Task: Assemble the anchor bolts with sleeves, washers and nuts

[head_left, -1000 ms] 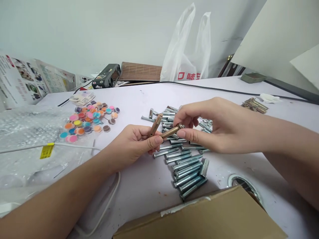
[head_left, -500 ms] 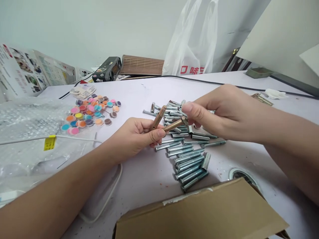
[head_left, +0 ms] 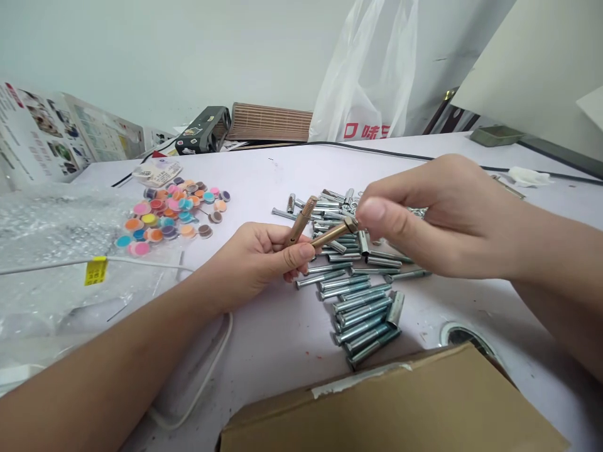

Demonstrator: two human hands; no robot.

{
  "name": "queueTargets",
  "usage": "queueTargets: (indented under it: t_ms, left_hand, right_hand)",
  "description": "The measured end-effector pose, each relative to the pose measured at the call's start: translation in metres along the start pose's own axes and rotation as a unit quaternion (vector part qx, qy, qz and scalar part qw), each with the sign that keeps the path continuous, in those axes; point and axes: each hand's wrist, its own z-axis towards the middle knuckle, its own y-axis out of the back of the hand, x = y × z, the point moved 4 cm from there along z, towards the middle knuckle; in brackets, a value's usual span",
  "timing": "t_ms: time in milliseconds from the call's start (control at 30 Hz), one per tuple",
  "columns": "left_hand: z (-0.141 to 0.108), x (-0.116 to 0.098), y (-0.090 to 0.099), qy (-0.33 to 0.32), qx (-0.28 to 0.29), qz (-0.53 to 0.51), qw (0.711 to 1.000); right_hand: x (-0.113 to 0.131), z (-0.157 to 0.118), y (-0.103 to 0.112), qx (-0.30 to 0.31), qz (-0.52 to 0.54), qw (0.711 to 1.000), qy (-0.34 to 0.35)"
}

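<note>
My left hand (head_left: pixel 271 254) is closed around two brass-coloured expansion bolts. One bolt (head_left: pixel 301 220) points up with its threaded end bare. The other bolt (head_left: pixel 330 235) lies pinched under the thumb and slants to the right, a hex nut (head_left: pixel 350 224) at its far end. Thumb and fingers of my right hand (head_left: pixel 419 220) are closed at that nut end; the fingertips partly hide the contact. Beneath both hands lies a pile of silver bolts (head_left: pixel 362 311), with short metal sleeves (head_left: pixel 396 307) among them.
A cardboard box (head_left: pixel 391 408) stands at the front edge. Colourful round discs (head_left: pixel 174 210) and clear plastic wrap (head_left: pixel 56 251) lie to the left, crossed by a white cable (head_left: pixel 207 383). A white plastic bag (head_left: pixel 362 81) is at the back, and a round desk hole (head_left: pixel 466 336) is at right.
My right hand has shifted slightly to the right, showing more of the nut. The left hand keeps its hold on both bolts. The view has moved a little.
</note>
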Motion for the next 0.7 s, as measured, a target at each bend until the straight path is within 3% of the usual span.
queueTargets:
  t_ms: [167, 333, 467, 700]
  left_hand:
    - [0.001, 0.003, 0.000, -0.001, -0.004, 0.011, 1.000]
    - [0.001, 0.002, -0.001, 0.000, 0.005, 0.030, 1.000]
    - [0.000, 0.001, -0.001, 0.005, -0.002, 0.016, 1.000]
    - [-0.001, 0.002, -0.001, 0.021, -0.012, 0.042, 0.999]
  right_hand:
    - [0.004, 0.002, 0.000, 0.026, 0.008, 1.000, 0.004]
    - [0.002, 0.004, -0.002, -0.007, -0.015, 1.000, 0.008]
    - [0.005, 0.004, -0.001, 0.028, 0.022, 0.999, -0.006]
    - [0.007, 0.011, -0.011, 0.020, -0.052, 0.998, -0.036]
